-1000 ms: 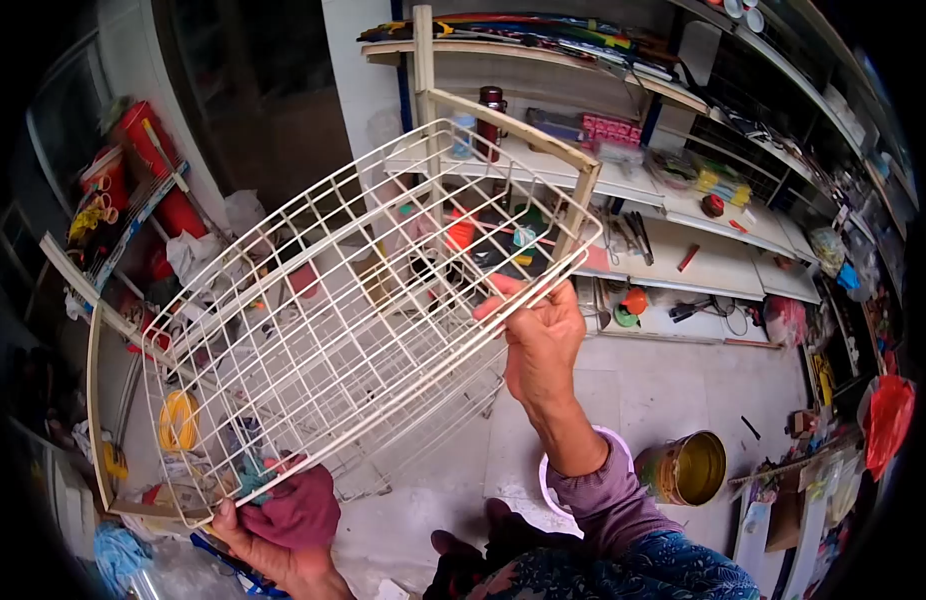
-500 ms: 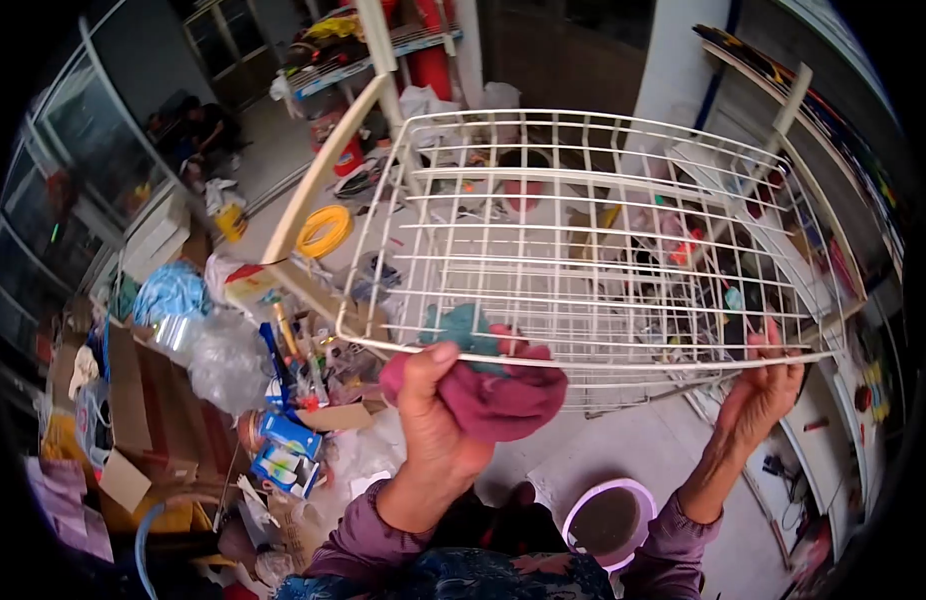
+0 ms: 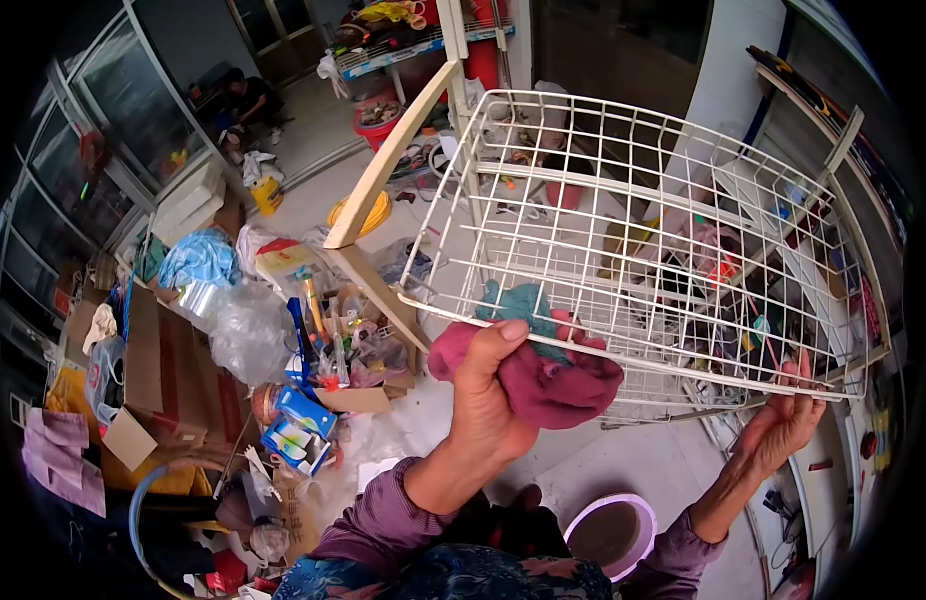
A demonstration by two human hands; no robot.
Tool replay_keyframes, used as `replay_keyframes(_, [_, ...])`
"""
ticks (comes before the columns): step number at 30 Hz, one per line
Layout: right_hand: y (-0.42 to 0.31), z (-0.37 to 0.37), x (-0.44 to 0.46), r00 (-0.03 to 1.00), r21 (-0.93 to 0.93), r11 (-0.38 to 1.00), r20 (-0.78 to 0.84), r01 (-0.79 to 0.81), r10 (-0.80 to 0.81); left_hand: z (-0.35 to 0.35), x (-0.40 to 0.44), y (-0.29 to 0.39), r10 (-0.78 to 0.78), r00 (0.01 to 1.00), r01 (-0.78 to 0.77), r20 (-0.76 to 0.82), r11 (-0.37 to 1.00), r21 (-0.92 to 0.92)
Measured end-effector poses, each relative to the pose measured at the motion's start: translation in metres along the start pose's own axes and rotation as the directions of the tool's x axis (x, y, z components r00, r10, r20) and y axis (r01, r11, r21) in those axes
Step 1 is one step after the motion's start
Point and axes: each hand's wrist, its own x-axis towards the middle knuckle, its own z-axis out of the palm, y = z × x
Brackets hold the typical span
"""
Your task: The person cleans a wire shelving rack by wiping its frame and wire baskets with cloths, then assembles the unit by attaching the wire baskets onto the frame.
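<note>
A cream wire basket [image 3: 623, 210] is held up in front of me, tilted, its right end lower. My left hand [image 3: 488, 395] is closed round a maroon cloth [image 3: 563, 388] and the basket's near rim, thumb on top. A teal cloth [image 3: 518, 305] shows through the wires beside those fingers. At the rim's right end, my right hand [image 3: 780, 425] grips the wire, with fingertips passing through the mesh. Behind the basket stands a cream frame with a curved arm [image 3: 393, 160] at its left.
A purple-rimmed bucket [image 3: 638, 565] stands on the floor near my feet. At left are an open cardboard box [image 3: 178, 370], plastic bags and a blue box [image 3: 298, 430]. A person [image 3: 251, 100] sits far back left. Shelves line the right side.
The view swung left from the shelves. The basket, held in both hands, went from a steep slant to nearly level, then its right end dipped slightly. Both hands keep their grip.
</note>
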Motion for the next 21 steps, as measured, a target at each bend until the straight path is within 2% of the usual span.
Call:
replay_keyframes(3, [0.004, -0.002, 0.003, 1.0, 0.048, 0.999, 0.013, -0.019, 0.019, 0.0, 0.002, 0.0, -0.014, 1.0, 0.014, 0.007, 1.0, 0.013])
replay_keyframes(6, [0.002, 0.0, 0.002, 1.0, 0.004, 1.0, 0.018, 0.01, -0.01, -0.002, 0.002, 0.005, -0.024, 0.999, 0.025, 0.026, 1.0, -0.016])
replay_keyframes(8, [0.004, 0.001, 0.003, 1.0, -0.014, 1.0, 0.013, 0.018, -0.018, 0.002, 0.005, 0.007, 0.008, 0.999, -0.003, 0.045, 0.994, -0.113])
replay_keyframes(11, [0.007, 0.004, 0.006, 0.998, 0.011, 0.999, 0.027, 0.049, -0.05, 0.001, 0.019, 0.01, -0.001, 0.997, 0.009, 0.071, 0.994, -0.107])
replay_keyframes(12, [0.004, 0.008, 0.005, 0.999, 0.017, 0.999, 0.002, 0.05, -0.05, 0.003, 0.02, 0.009, 0.029, 0.999, -0.028, 0.033, 0.998, -0.049])
replay_keyframes(16, [0.003, 0.005, 0.007, 0.999, 0.018, 0.999, -0.028, 0.045, -0.044, 0.016, 0.011, 0.011, 0.076, 0.995, -0.074, 0.067, 0.997, -0.02])
replay_keyframes(21, [0.005, -0.001, 0.007, 0.998, 0.013, 0.999, -0.042, 0.037, -0.037, 0.017, 0.001, 0.012, 0.024, 0.998, -0.02, 0.054, 0.997, -0.069])
